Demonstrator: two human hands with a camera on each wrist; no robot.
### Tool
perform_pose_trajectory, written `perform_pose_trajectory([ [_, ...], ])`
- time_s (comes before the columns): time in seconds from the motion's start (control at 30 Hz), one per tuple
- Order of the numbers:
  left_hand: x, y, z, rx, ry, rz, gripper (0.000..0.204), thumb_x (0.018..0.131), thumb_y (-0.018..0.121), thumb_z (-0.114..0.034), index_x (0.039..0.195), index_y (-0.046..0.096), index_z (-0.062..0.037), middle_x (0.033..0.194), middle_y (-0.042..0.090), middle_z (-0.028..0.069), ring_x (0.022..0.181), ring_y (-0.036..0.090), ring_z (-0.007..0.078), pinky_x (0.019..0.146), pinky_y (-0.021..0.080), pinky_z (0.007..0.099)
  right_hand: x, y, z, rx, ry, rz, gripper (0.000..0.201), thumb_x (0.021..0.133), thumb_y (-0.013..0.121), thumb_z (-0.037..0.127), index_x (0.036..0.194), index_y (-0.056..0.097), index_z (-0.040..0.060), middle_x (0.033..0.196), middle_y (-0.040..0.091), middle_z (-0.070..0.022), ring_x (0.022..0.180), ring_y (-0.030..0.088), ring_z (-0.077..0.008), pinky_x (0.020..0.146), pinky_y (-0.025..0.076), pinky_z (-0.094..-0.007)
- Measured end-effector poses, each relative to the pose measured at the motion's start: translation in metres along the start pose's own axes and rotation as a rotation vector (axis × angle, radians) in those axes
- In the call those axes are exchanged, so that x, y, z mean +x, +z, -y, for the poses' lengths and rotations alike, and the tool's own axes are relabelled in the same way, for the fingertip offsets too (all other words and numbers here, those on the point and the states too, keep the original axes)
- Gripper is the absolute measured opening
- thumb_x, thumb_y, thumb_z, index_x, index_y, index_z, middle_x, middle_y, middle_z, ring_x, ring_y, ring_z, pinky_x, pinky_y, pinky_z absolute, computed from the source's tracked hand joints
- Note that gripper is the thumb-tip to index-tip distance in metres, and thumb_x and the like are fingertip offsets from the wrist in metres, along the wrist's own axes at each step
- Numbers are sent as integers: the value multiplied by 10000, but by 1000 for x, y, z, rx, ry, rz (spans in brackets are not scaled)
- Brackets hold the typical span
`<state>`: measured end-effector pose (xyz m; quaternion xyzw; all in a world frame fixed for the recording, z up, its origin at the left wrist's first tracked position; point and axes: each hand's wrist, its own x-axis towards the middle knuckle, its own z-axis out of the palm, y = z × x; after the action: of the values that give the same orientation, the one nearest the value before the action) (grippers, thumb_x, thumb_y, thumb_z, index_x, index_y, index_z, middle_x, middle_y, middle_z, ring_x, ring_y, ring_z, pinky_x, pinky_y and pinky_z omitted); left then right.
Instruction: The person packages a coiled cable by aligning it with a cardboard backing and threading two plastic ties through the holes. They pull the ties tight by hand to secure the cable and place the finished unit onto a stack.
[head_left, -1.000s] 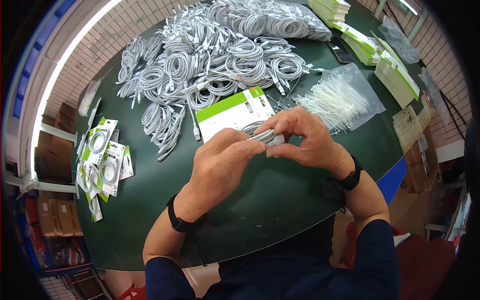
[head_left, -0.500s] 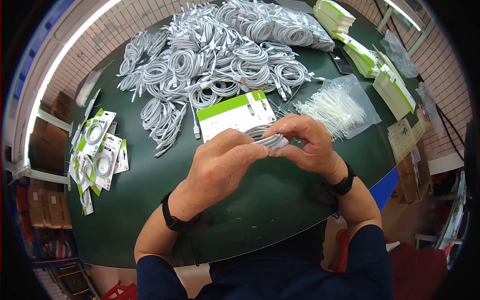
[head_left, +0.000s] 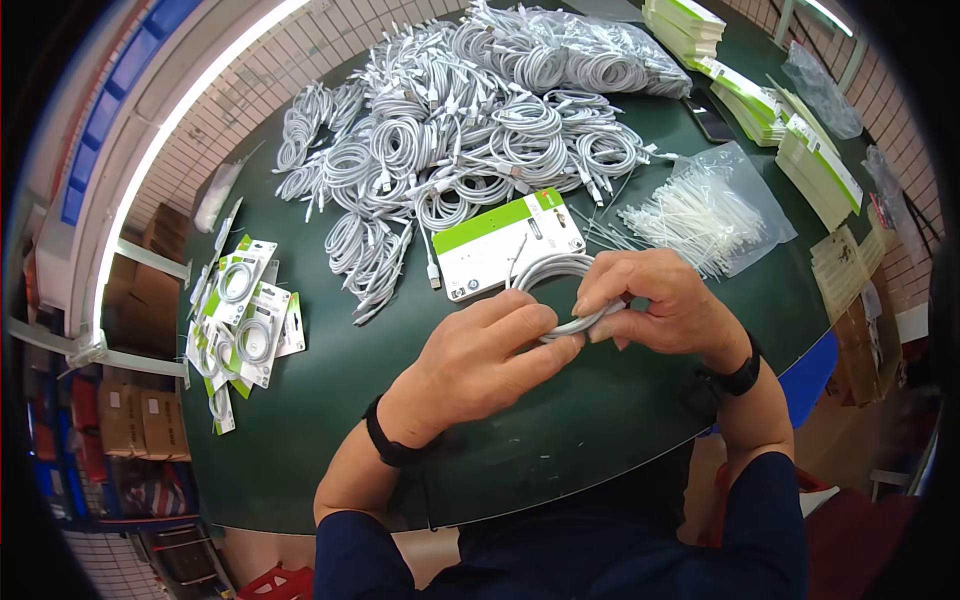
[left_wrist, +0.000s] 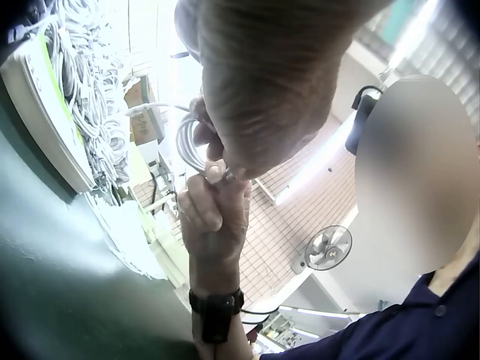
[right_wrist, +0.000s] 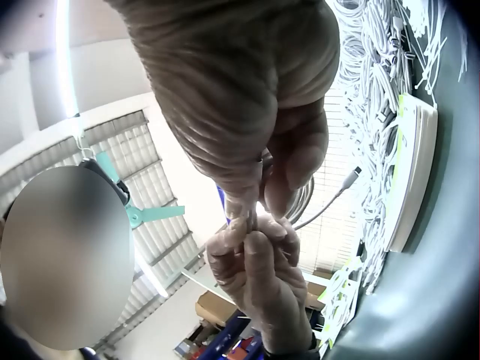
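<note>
Coil (head_left: 548, 264) now shows a rounder, more open ring than half a second ago. Left hand (head_left: 480, 360) and right hand (head_left: 672, 305) both pinch it, fingertips close, between the card (head_left: 482, 262) and the table's (head_left: 560, 440) near edge.

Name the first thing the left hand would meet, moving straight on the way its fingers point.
The left hand would probably meet the right hand first, just past the coil it holds; depth is unclear.
</note>
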<state>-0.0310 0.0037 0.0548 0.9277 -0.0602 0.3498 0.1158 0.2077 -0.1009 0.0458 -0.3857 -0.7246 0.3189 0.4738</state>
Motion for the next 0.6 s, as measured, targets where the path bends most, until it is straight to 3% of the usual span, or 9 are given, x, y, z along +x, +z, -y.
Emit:
perform_pose_trajectory([
  [0.13,-3,0,8,9,50,16,302,743,790,-55,1042,753,-80,950,596,49,828,653,214,654,556,336,0,0,1,-49,-27,-9,186,895,822,43,1067,750,45,987,735,-83,679,715,-180,614,565,-303],
  [0.27,-5,4,22,2,23,52,297,761,786,-43,1052,760,-94,992,632,53,919,692,245,720,590,352,3,5,-17,-190,-189,-107,194,866,834,25,1044,761,51,980,739,-98,746,734,-241,639,577,-330],
  [0.37,-8,11,34,-120,-59,63,325,755,817,-26,1067,765,-104,1077,675,65,1012,706,268,779,607,364,4,6,-25,-262,-207,-155,224,844,845,2,1049,771,54,975,745,-111,782,747,-241,647,586,-329],
  [0.4,-9,13,35,-174,-101,50,365,748,855,-21,1092,761,-100,1186,686,94,1066,701,290,813,607,371,5,5,-27,-298,-211,-171,227,842,846,-1,1048,769,53,978,745,-112,784,747,-245,650,588,-331],
  [0.5,-10,13,43,-116,-172,-123,400,740,882,-25,1114,752,-88,1251,670,117,1092,694,301,833,603,374,6,2,-29,-370,-228,-242,234,844,841,-17,1054,760,47,984,740,-113,786,744,-242,651,583,-327],
  [0.53,-21,16,50,-122,-302,-145,438,803,843,14,1220,729,-50,1324,652,182,1185,676,341,891,594,418,7,1,-29,-389,-236,-267,236,846,838,-23,1057,757,44,985,738,-113,787,742,-239,650,579,-325],
  [0.6,-19,19,61,-24,-442,-89,494,809,857,-38,1276,694,-40,1336,640,203,1221,646,376,937,578,432,8,-1,-30,-421,-219,-335,226,857,828,-10,1063,758,52,981,734,-107,787,750,-266,659,591,-338],
])
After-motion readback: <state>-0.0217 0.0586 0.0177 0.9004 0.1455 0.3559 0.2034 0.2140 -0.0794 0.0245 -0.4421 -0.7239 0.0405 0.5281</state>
